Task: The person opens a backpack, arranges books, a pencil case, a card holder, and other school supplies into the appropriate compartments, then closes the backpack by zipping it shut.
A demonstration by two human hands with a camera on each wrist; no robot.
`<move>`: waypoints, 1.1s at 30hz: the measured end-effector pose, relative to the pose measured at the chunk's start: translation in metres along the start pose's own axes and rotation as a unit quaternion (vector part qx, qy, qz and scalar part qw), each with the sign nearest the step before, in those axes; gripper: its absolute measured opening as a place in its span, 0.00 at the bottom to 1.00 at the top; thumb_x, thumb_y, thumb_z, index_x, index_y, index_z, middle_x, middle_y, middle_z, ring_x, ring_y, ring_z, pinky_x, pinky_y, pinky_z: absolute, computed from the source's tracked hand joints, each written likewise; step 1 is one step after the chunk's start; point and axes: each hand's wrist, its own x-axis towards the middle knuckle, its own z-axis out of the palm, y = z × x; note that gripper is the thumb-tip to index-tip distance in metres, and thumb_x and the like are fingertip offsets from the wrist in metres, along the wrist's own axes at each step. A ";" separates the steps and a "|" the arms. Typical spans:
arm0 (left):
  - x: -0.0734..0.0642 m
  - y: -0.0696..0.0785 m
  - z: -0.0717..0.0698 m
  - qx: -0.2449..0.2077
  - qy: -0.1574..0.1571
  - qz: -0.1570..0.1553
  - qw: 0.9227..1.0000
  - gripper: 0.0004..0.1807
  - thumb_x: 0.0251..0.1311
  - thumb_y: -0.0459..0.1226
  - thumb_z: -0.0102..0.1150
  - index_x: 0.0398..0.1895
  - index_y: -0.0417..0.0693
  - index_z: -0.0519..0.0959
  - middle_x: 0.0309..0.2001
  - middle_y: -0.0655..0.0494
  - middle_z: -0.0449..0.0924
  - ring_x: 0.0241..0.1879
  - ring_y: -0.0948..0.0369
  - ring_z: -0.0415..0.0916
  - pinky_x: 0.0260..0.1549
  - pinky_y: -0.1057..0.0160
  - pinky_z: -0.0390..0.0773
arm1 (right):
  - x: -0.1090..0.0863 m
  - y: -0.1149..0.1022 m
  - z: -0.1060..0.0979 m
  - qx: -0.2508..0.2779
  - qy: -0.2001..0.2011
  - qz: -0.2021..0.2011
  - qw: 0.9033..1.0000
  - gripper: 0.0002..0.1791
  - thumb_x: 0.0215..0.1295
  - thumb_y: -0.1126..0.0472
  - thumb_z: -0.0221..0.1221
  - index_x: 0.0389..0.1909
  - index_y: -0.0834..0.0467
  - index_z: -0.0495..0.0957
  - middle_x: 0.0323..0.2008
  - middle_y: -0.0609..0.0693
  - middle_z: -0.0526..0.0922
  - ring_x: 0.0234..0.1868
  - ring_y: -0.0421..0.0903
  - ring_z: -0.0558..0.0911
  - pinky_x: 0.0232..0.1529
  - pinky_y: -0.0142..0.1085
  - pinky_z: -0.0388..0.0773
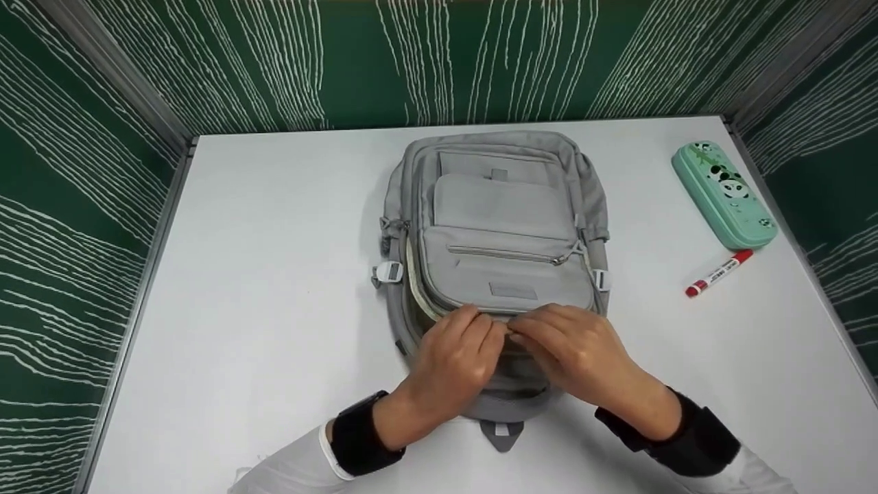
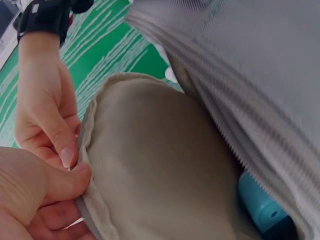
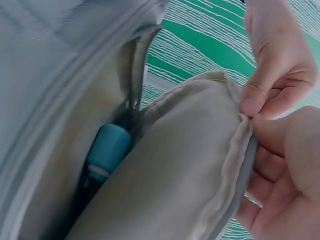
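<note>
A grey backpack (image 1: pixel 507 206) lies on the white table, its main zipper undone. My left hand (image 1: pixel 461 357) and right hand (image 1: pixel 577 348) meet at the near end of the opening. Both pinch the zipper-edged rim of a beige-lined panel (image 2: pixel 160 150), thumbs almost touching, as the left wrist view shows. In the right wrist view the right hand (image 3: pixel 287 175) grips the same rim (image 3: pixel 242 155) beside the left hand (image 3: pixel 280 60). Down inside the bag sits a teal, rounded object (image 3: pixel 108 146), partly hidden by the lining; its kind is unclear.
On the right side of the table (image 1: pixel 260 274) lie a mint-green case with pandas (image 1: pixel 724 195) and a red-and-white marker (image 1: pixel 719 273). Green walls with white streaks (image 1: pixel 425 68) stand behind and at both sides. White buckles (image 1: pixel 389 272) hang at the bag's sides.
</note>
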 end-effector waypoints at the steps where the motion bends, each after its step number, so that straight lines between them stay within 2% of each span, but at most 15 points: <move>1: 0.000 0.000 0.001 -0.002 0.009 0.001 1.000 0.12 0.69 0.24 0.53 0.33 0.41 0.85 0.31 0.53 0.84 0.36 0.57 0.82 0.43 0.64 0.84 | -0.002 0.002 -0.001 0.005 0.006 0.003 1.000 0.13 0.80 0.60 0.56 0.41 0.62 0.87 0.35 0.51 0.89 0.34 0.47 0.87 0.35 0.40 0.84; 5: 0.001 -0.003 0.002 -0.009 0.047 0.000 0.999 0.11 0.68 0.23 0.53 0.33 0.40 0.84 0.29 0.53 0.82 0.31 0.57 0.79 0.37 0.64 0.81 | -0.011 0.018 -0.005 0.021 0.059 0.025 0.998 0.16 0.79 0.56 0.59 0.36 0.62 0.87 0.32 0.52 0.88 0.31 0.49 0.86 0.33 0.42 0.81; 9: 0.004 -0.005 0.002 -0.025 0.065 -0.009 0.998 0.11 0.66 0.23 0.54 0.31 0.40 0.84 0.28 0.53 0.83 0.28 0.58 0.78 0.32 0.64 0.79 | -0.029 0.054 -0.010 -0.004 0.109 0.079 0.991 0.22 0.79 0.50 0.57 0.35 0.64 0.86 0.32 0.55 0.88 0.32 0.54 0.85 0.36 0.45 0.79; 12: 0.005 -0.005 0.002 -0.033 0.067 -0.018 0.997 0.10 0.64 0.23 0.55 0.31 0.40 0.84 0.28 0.53 0.84 0.28 0.58 0.80 0.32 0.64 0.81 | -0.047 0.093 -0.018 -0.057 0.094 0.147 0.983 0.25 0.79 0.45 0.56 0.42 0.64 0.86 0.38 0.57 0.89 0.38 0.58 0.86 0.40 0.48 0.79; 14: 0.006 -0.006 0.001 -0.037 0.064 -0.026 0.997 0.09 0.63 0.23 0.56 0.31 0.40 0.85 0.28 0.53 0.84 0.28 0.58 0.80 0.33 0.64 0.82 | -0.060 0.119 -0.026 -0.092 0.059 0.199 0.974 0.23 0.77 0.46 0.58 0.49 0.64 0.85 0.45 0.59 0.89 0.45 0.60 0.86 0.42 0.52 0.79; 17: 0.007 -0.006 0.000 -0.046 0.060 -0.039 0.996 0.10 0.61 0.23 0.56 0.31 0.40 0.85 0.29 0.53 0.85 0.29 0.59 0.81 0.34 0.65 0.83 | -0.080 0.154 -0.037 -0.121 0.004 0.276 0.954 0.22 0.71 0.52 0.64 0.57 0.65 0.82 0.56 0.62 0.85 0.55 0.65 0.83 0.46 0.59 0.78; 19: 0.008 -0.006 0.000 -0.054 0.064 -0.046 0.995 0.10 0.60 0.22 0.57 0.32 0.40 0.86 0.30 0.53 0.86 0.29 0.59 0.81 0.34 0.65 0.83 | -0.092 0.174 -0.045 -0.129 -0.030 0.321 0.938 0.25 0.67 0.57 0.67 0.60 0.67 0.79 0.62 0.66 0.81 0.61 0.68 0.79 0.52 0.63 0.75; 21: 0.009 -0.007 0.000 -0.060 0.068 -0.051 0.995 0.11 0.58 0.21 0.56 0.32 0.40 0.87 0.30 0.53 0.87 0.29 0.59 0.82 0.35 0.65 0.83 | -0.102 0.192 -0.053 -0.135 -0.060 0.355 0.923 0.29 0.67 0.57 0.67 0.62 0.71 0.76 0.66 0.70 0.76 0.64 0.72 0.74 0.58 0.66 0.70; 25: 0.009 -0.007 0.000 -0.070 0.069 -0.059 0.993 0.13 0.56 0.20 0.55 0.33 0.40 0.87 0.31 0.53 0.87 0.30 0.59 0.82 0.36 0.65 0.83 | -0.120 0.223 -0.069 -0.139 -0.125 0.412 0.892 0.39 0.71 0.51 0.64 0.70 0.74 0.66 0.73 0.76 0.63 0.70 0.78 0.63 0.67 0.70 0.60; 29: 0.010 -0.007 -0.001 -0.072 0.065 -0.064 0.993 0.16 0.52 0.19 0.52 0.34 0.40 0.88 0.31 0.53 0.87 0.30 0.59 0.82 0.36 0.65 0.84 | -0.132 0.249 -0.087 -0.146 -0.179 0.460 0.858 0.47 0.75 0.43 0.57 0.78 0.74 0.53 0.77 0.78 0.50 0.76 0.78 0.52 0.72 0.71 0.49; 33: 0.013 -0.008 -0.002 -0.073 0.066 -0.071 0.993 0.16 0.50 0.19 0.54 0.33 0.41 0.88 0.31 0.53 0.88 0.30 0.58 0.83 0.36 0.65 0.84 | -0.141 0.272 -0.099 -0.156 -0.204 0.496 0.830 0.53 0.76 0.35 0.50 0.80 0.73 0.44 0.77 0.80 0.43 0.78 0.79 0.45 0.74 0.72 0.43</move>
